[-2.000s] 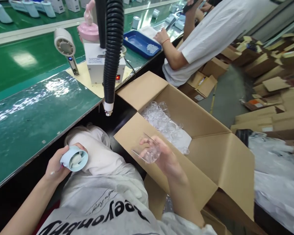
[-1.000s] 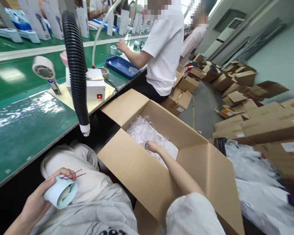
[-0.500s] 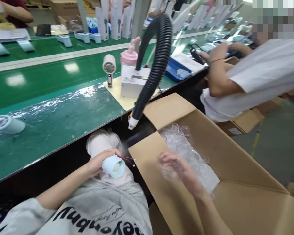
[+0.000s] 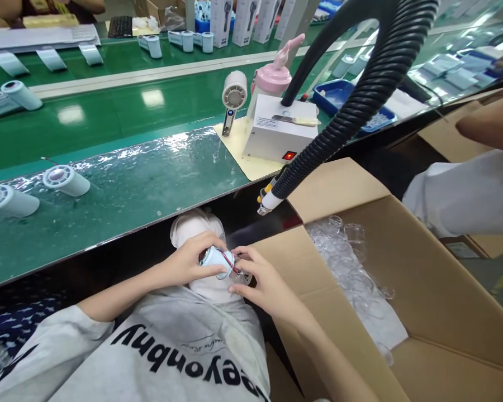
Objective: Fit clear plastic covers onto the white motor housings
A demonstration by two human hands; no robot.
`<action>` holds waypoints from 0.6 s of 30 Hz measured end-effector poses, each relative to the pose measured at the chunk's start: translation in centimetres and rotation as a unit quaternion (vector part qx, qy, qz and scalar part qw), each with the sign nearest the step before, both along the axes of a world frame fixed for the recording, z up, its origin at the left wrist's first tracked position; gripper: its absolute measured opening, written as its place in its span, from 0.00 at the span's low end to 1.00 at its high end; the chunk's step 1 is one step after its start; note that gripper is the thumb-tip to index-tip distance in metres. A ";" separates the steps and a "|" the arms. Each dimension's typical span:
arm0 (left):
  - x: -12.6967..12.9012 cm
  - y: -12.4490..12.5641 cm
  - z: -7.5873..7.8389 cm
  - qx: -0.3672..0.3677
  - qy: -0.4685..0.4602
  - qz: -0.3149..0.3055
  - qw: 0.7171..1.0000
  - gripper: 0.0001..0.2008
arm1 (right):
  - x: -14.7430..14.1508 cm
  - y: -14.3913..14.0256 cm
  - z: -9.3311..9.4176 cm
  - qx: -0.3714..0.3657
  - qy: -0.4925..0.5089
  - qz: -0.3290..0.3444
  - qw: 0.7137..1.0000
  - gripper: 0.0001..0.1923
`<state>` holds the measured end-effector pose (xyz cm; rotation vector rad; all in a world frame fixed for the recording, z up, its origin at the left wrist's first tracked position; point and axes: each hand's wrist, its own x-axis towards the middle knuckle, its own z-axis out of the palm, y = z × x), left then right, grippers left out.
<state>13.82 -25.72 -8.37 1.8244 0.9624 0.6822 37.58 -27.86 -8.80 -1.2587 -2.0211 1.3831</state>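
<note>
In the head view, the left hand [image 4: 188,262] gripped a pale blue fan housing [image 4: 216,261] over the person's lap, just below the edge of the green workbench [image 4: 121,190]. Its fingers wrapped the top and near side of the housing. The right hand [image 4: 263,285] met it from the other side, thumb and fingertips pinched at the housing's open end, where a clear plastic part [image 4: 243,276] showed faintly between the fingers; whether the right hand clasped that part alone or the housing too could not be told. Thin red wires [image 4: 228,260] ran out of the housing across the gap between the two hands.

Just right of the hands stood an open cardboard box [image 4: 423,279], with a heap of clear plastic pieces [image 4: 352,268] lying on white wrapping inside. A black ribbed hose [image 4: 360,95] curved down from the upper right, its nozzle [image 4: 267,202] hanging above the box flap, near the hands but apart from them.

On the bench sat a white control box [image 4: 276,134] with a red lit switch, a pink pump bottle [image 4: 272,75] behind it, and a white handheld fan [image 4: 233,95] standing upright on a yellow mat [image 4: 243,151]. Two more fan housings [image 4: 65,180] lay on their sides at the left. At the far right, a co-worker's arm [image 4: 486,125] and white sleeve showed
</note>
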 end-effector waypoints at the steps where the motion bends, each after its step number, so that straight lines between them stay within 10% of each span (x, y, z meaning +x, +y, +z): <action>1: -0.2 0.1 -0.4 0.005 -0.009 0.000 1.000 0.21 | -0.1 -0.2 0.1 -0.013 0.029 -0.017 0.999 0.06; 8: -0.9 0.3 -3.1 0.027 -0.019 -0.110 0.993 0.28 | 0.0 -0.9 0.1 -0.060 0.136 -0.149 0.978 0.21; 13: -0.6 -0.3 -2.2 -0.033 -0.064 -0.109 0.991 0.32 | 0.3 -0.6 -0.3 -0.117 0.240 -0.163 0.950 0.21; 18: -0.4 -1.0 -0.6 -0.156 -0.120 -0.026 0.980 0.34 | 0.5 -1.2 -0.3 0.057 0.148 -0.072 0.985 0.18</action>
